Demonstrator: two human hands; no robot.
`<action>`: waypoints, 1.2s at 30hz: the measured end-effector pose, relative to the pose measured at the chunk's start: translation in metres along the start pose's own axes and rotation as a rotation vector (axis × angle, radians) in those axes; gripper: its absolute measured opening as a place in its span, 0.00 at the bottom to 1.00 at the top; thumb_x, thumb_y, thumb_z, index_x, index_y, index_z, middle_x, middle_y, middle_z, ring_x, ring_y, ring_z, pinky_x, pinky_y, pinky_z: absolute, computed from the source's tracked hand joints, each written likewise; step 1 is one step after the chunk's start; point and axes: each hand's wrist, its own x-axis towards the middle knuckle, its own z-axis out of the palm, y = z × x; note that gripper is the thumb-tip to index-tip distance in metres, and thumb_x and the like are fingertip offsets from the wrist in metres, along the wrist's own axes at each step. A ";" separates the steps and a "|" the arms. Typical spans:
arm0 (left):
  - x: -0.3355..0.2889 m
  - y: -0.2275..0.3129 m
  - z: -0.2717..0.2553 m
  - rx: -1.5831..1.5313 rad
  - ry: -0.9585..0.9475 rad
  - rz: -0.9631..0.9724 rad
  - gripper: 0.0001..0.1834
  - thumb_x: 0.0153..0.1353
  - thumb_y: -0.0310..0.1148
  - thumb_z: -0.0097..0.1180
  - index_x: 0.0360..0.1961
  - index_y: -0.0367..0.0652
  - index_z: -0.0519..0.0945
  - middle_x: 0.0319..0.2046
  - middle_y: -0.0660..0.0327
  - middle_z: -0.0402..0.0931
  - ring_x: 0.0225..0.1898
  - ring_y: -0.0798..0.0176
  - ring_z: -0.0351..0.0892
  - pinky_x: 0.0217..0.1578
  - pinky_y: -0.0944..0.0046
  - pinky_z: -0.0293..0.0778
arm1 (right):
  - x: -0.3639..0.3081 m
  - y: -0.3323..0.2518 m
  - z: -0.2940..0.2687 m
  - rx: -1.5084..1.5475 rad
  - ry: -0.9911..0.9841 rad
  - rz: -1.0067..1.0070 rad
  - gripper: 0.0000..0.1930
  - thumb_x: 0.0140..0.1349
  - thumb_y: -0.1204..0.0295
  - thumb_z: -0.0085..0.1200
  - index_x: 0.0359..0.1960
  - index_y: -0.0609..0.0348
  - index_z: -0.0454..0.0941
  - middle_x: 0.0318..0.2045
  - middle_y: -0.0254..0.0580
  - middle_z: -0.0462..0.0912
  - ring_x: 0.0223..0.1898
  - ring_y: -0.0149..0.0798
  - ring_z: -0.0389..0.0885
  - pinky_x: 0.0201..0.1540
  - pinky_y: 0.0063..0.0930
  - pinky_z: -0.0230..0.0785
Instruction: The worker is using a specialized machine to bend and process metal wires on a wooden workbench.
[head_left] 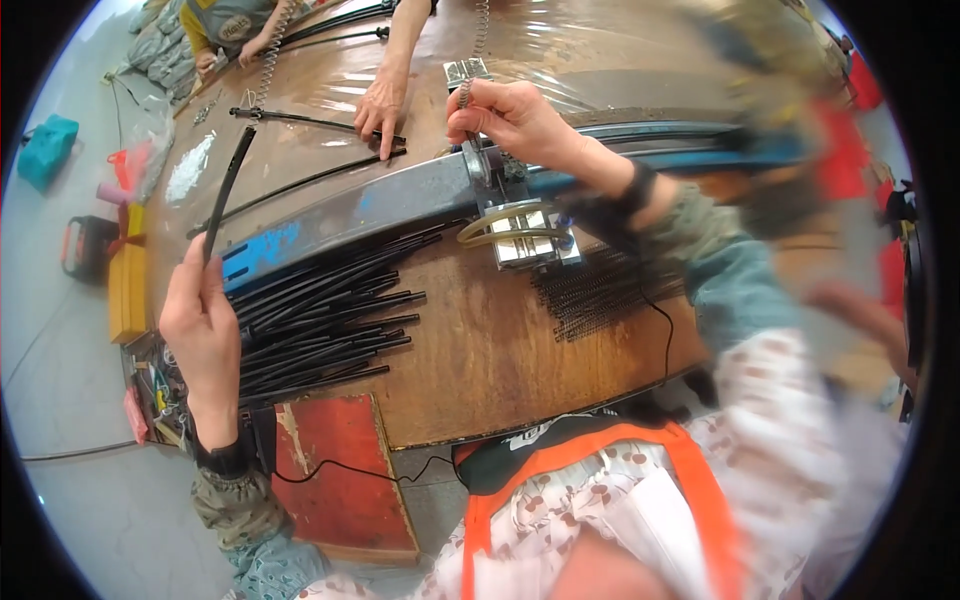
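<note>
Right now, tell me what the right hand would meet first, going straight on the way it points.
Probably the co-worker's forearm, ahead and to the left; depth is unclear, so the right hand might pass above it.

1. Between the pile of black rods [330, 318] and the heap of springs [600, 295], bare wood of the workbench [480, 370] leaves a lane.
2. The metal fixture [522, 245] and long rail [385, 203] close its far end.
3. Over the fixture, the right hand [520, 120] fills the space.
4. Beyond the rail — a co-worker's hand [382, 105] in the way.
5. A thin cable [670, 340] crosses right of the lane.
</note>
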 end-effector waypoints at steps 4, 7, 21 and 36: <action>0.001 -0.002 0.008 -0.103 -0.001 -0.044 0.13 0.67 0.23 0.53 0.52 0.35 0.78 0.31 0.50 0.77 0.29 0.59 0.74 0.33 0.64 0.71 | 0.021 -0.020 0.009 -0.021 -0.320 0.207 0.07 0.67 0.72 0.53 0.42 0.61 0.72 0.29 0.43 0.83 0.30 0.38 0.84 0.35 0.30 0.75; 0.008 -0.009 0.020 -0.133 0.001 0.002 0.13 0.67 0.23 0.54 0.52 0.35 0.78 0.33 0.48 0.79 0.31 0.57 0.77 0.36 0.63 0.73 | 0.016 -0.005 0.027 -0.491 -0.445 0.003 0.06 0.67 0.70 0.51 0.39 0.59 0.73 0.31 0.48 0.83 0.34 0.51 0.84 0.34 0.39 0.75; 0.050 0.027 0.125 -0.229 -0.342 0.340 0.11 0.63 0.30 0.52 0.45 0.50 0.79 0.33 0.55 0.79 0.37 0.46 0.81 0.34 0.50 0.77 | -0.141 -0.004 -0.234 -1.288 -0.409 0.206 0.01 0.55 0.78 0.53 0.28 0.57 0.75 0.29 0.45 0.78 0.42 0.53 0.75 0.50 0.44 0.67; 0.045 0.085 0.203 -0.319 -0.293 0.234 0.10 0.63 0.38 0.56 0.29 0.44 0.78 0.27 0.55 0.79 0.33 0.46 0.81 0.34 0.49 0.76 | -0.119 -0.057 -0.118 -0.101 -0.625 0.681 0.17 0.49 0.80 0.57 0.44 0.59 0.74 0.39 0.54 0.78 0.40 0.56 0.77 0.44 0.42 0.70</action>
